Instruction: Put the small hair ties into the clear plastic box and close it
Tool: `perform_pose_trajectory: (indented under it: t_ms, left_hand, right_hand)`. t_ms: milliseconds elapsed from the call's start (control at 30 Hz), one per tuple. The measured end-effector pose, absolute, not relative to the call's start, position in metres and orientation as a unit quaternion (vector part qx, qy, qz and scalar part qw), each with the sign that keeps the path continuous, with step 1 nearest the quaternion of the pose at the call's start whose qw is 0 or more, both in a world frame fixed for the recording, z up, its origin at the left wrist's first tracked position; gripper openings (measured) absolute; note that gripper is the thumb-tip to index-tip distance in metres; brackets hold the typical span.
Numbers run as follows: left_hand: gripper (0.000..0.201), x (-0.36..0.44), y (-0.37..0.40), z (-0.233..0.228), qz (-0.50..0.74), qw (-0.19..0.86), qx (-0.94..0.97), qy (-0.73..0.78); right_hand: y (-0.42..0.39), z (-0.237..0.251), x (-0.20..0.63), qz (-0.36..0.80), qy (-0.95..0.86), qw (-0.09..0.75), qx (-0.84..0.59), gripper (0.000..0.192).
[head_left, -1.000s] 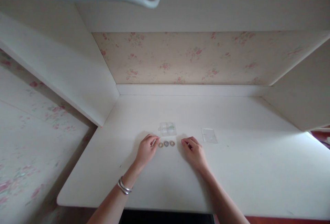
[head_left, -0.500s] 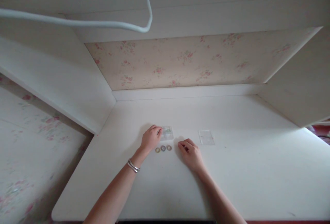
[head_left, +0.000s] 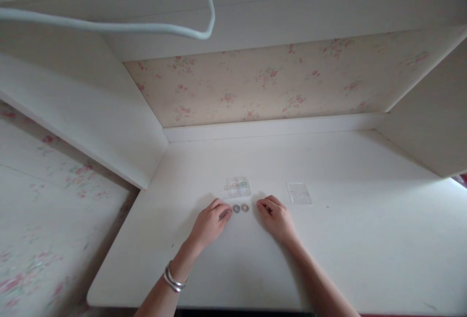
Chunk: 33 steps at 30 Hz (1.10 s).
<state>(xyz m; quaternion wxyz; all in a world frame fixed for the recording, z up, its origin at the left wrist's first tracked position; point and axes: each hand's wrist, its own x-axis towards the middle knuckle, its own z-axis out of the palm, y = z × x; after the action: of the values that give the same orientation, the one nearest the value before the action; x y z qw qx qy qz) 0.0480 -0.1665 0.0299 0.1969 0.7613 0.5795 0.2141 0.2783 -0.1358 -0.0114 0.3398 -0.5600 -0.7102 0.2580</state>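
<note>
Head view: left hand (head_left: 209, 223) lies on the white worktop (head_left: 328, 258) with its fingers (head_left: 223, 211) curled down over the left end of a short row of small rings; whether they pinch a ring underneath is hidden, can't tell. Two rings show: grey ring (head_left: 236, 208) and tan ring (head_left: 244, 207), side by side, touching or nearly so, just at 3 o'clock of the left fingertips. Right hand (head_left: 278, 218) rests at 3 o'clock of the tan ring, fingers loosely curled, holding nothing visible, near but apart from the rings. Clear box (head_left: 238, 187) sits just at 12 o'clock of the rings; flat clear lid (head_left: 299, 193) lies at 1 o'clock of the right hand. Bracelet (head_left: 172, 278) on left wrist. Risks, as judgement: rings are tiny and flat, so a fingertip grab could slip and flick one across the smooth worktop; the left knuckles could nudge the grey ring and break the row; a sliding ring could roll toward the near edge; the light box may skid if bumped.
</note>
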Motion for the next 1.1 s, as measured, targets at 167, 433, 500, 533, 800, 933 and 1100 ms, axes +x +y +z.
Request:
perform_pose_trajectory:
  t_ms: [167, 433, 500, 533, 800, 933, 1100]
  left_hand:
    - [0.02, 0.053, -0.173, 0.023, 0.193, 0.165, 0.769, 0.587]
    - [0.024, 0.057, -0.174, 0.018, 0.221, 0.18, 0.762, 0.581]
    - [0.025, 0.055, -0.174, 0.019, 0.241, 0.188, 0.755, 0.58]
    - [0.025, 0.055, -0.173, 0.02, 0.254, 0.191, 0.749, 0.581]
    - [0.025, 0.057, -0.144, 0.031, 0.304, 0.242, 0.729, 0.563]
    - [0.023, 0.058, -0.116, 0.031, 0.313, 0.202, 0.733, 0.569]
    - [0.021, 0.06, -0.088, 0.022, 0.291, 0.159, 0.745, 0.578]
  right_hand:
    - [-0.136, -0.011, 0.279, 0.253, -0.716, 0.328, -0.562, 0.03]
    - [-0.137, -0.009, 0.278, 0.24, -0.725, 0.328, -0.556, 0.03]
    - [-0.137, -0.008, 0.278, 0.245, -0.725, 0.327, -0.555, 0.03]
    - [-0.138, -0.008, 0.278, 0.246, -0.725, 0.326, -0.554, 0.03]
    - [-0.136, -0.01, 0.28, 0.242, -0.726, 0.33, -0.552, 0.028]
    - [-0.136, -0.01, 0.279, 0.243, -0.72, 0.332, -0.558, 0.028]
    - [-0.137, -0.008, 0.279, 0.251, -0.714, 0.334, -0.562, 0.029]
